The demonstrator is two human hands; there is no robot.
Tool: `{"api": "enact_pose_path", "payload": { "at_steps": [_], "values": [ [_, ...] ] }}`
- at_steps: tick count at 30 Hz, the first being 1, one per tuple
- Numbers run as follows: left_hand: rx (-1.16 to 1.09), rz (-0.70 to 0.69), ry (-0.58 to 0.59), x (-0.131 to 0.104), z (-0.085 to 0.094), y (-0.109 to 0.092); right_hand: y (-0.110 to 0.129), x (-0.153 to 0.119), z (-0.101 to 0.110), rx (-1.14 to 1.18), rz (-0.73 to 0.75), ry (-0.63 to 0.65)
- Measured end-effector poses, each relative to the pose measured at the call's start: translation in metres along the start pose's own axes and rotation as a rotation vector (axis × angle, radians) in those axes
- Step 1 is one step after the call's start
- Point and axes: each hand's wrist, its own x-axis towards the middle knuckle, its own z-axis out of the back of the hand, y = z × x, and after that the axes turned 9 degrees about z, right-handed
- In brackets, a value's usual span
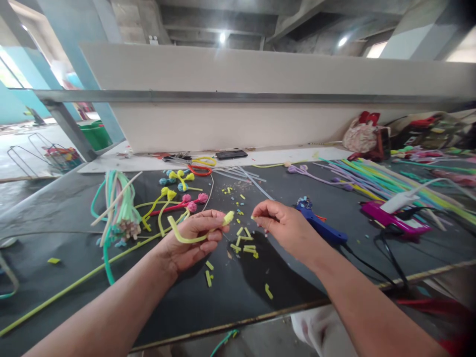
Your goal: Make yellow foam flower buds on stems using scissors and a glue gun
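Observation:
My left hand [199,238] is closed on a bent yellow-green fuzzy stem [182,237], whose thick tufted end sticks out past the fingertips. To its right, my right hand [277,220] pinches with thumb and forefinger; a tiny pale bit shows at the tips, too small to make out. Short yellow-green pieces [249,249] lie scattered on the dark table between and below the hands. Beyond my left hand are pink-tipped stems [191,203] and yellow-tipped stems [167,194]. A blue glue gun [323,228] lies just right of my right hand.
A bundle of pastel stems [121,208] stands at the left. Scissors with orange handles [200,171] and a black phone [231,154] lie at the back. On the right are a magenta power strip [394,218] with cables and many long coloured stems [372,181]. A white panel rises behind.

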Motion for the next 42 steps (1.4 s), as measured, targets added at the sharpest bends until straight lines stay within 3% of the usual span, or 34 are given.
{"api": "enact_pose_path", "payload": {
  "at_steps": [3,5,15,25,34,42],
  "values": [
    [0.045,0.003,0.01,0.0,-0.003,0.003,0.014,-0.005,-0.005,0.245,0.042,-0.073],
    [0.074,0.002,0.013,0.0,-0.005,0.005,0.021,-0.007,-0.008,0.272,0.062,-0.092],
    [0.163,-0.043,0.022,0.003,-0.004,0.012,0.033,-0.008,-0.013,-0.215,0.387,-0.203],
    [0.203,-0.06,0.008,0.005,-0.006,0.014,0.032,-0.011,-0.019,-0.294,0.416,-0.237],
    [0.27,-0.085,-0.031,0.009,-0.004,0.018,0.03,-0.013,-0.02,-0.305,0.435,-0.177],
    [0.302,-0.122,-0.108,0.009,-0.011,0.017,0.034,-0.01,-0.018,-0.2,0.343,-0.125]
  ]
}}
